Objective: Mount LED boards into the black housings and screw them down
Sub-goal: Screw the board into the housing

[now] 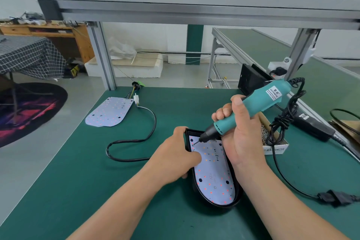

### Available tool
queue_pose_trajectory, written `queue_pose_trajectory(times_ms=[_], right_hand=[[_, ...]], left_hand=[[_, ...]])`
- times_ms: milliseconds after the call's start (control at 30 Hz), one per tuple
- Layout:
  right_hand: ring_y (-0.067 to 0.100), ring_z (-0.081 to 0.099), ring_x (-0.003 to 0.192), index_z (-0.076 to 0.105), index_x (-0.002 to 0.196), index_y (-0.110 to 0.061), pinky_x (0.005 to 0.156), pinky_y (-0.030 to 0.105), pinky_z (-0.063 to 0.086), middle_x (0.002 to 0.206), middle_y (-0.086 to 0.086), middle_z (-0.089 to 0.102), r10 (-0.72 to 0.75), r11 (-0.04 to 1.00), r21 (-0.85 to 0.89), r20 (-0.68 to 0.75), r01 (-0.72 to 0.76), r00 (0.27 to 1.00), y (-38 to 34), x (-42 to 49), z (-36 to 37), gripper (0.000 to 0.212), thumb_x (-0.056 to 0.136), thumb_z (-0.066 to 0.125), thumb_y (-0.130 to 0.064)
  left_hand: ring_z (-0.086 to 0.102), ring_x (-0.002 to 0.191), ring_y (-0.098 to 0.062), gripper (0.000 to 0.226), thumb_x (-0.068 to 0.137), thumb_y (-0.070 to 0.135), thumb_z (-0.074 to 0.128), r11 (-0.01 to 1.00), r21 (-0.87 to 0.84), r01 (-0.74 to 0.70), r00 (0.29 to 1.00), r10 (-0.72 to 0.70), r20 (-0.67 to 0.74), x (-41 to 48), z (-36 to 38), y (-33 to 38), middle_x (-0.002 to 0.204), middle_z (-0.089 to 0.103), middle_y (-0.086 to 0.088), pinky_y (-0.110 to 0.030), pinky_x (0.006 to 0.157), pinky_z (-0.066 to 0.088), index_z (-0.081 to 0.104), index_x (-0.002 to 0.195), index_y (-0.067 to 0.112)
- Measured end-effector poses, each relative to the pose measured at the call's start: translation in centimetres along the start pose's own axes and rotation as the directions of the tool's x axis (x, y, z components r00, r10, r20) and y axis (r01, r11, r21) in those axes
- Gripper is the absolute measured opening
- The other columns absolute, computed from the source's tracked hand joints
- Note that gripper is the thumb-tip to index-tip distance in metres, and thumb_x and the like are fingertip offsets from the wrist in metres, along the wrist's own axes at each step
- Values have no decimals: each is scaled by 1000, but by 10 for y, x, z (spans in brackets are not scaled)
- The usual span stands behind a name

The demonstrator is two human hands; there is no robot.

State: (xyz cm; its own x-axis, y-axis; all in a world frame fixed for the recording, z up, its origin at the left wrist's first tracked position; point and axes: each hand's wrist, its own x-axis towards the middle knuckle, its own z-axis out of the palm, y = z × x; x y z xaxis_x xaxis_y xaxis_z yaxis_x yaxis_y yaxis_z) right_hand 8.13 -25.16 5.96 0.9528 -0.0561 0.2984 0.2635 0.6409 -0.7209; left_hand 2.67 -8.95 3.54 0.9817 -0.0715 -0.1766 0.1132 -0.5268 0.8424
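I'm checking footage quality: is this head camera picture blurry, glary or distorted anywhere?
Head view: soft, even light, with only a faint shadow beside the black housing; the screwdriver and LED board are sharp; no glare on the green table; wide-angle stretching shows toward the bottom edge; the far room looks slightly soft.

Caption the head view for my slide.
Right hand tips teal screwdriver onto LED board seated in black housing, left hand steadying it.

One wide-angle camera, worn on the person's head, is looking forward and down across the green-matted table point(81, 181); it is sitting close above the left hand point(175, 155) and right hand point(241, 133), while the grey aluminium-framed shelf point(194, 4) is crossing the top.
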Motion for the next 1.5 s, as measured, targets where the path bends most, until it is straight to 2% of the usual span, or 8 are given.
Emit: queue_pose_trajectory(times_ms=[400,600,733,900,1033,1167,1333,1500], right_hand=[[20,47,64,57,101,-19,72,34,49,73,1,45,20,997,-76,236,-1,972,-1,0,8,14,96,68,-25],[20,40,61,55,84,-25,69,34,43,72,1,37,87,991,-123,264,-56,961,0,7,14,18,91,72,-27],[22,40,61,49,86,-21,72,39,44,71,4,37,126,986,-151,356,-76,926,-1,8,10,21,93,69,-23],[24,44,64,57,94,-20,80,43,49,71,5,42,127,982,-181,410,-56,903,-2,7,7,17,90,73,-22],[25,53,74,61,111,-17,89,47,50,77,6,54,102,988,-145,392,-49,914,-4,4,1,43,85,86,-41],[26,63,87,62,121,-18,92,49,51,90,7,63,-6,993,-112,333,45,943,-13,4,3,41,93,78,-42],[21,65,73,68,108,-17,60,32,54,93,6,69,-40,986,-156,89,54,995,-37,9,-9,43,86,82,-51],[20,61,60,66,102,-13,47,28,49,84,9,69,22,940,-333,-136,-67,990,-61,19,-50,24,97,73,-36]], left_hand=[[64,48,-19,53,73,28,60,1000,-18,10,1000,-10,-8,3,3,-2,60,63,16,-24,43,42,41,121,41],[64,47,-20,57,69,29,59,999,-45,25,1000,-26,-16,4,4,-4,60,65,9,-27,48,46,42,123,39],[63,46,-20,56,69,28,60,995,-94,38,999,-39,-9,6,5,-6,65,67,7,-27,46,45,44,121,40],[62,46,-21,58,69,26,60,991,-130,41,999,-42,-10,6,4,-8,67,67,6,-28,46,47,45,124,39],[62,48,-21,60,71,24,59,986,-160,44,999,-42,18,5,2,-5,70,68,4,-30,47,52,44,127,40],[62,48,-21,59,71,25,59,984,-175,40,999,-36,26,4,1,-5,62,68,10,-29,46,51,43,125,42],[68,51,-20,67,73,30,58,990,-132,49,999,-49,5,2,1,-4,72,74,7,-31,47,54,39,134,48],[65,47,-12,84,85,66,45,995,69,69,997,-67,-41,0,-4,-2,66,76,0,-27,53,47,19,161,42]])
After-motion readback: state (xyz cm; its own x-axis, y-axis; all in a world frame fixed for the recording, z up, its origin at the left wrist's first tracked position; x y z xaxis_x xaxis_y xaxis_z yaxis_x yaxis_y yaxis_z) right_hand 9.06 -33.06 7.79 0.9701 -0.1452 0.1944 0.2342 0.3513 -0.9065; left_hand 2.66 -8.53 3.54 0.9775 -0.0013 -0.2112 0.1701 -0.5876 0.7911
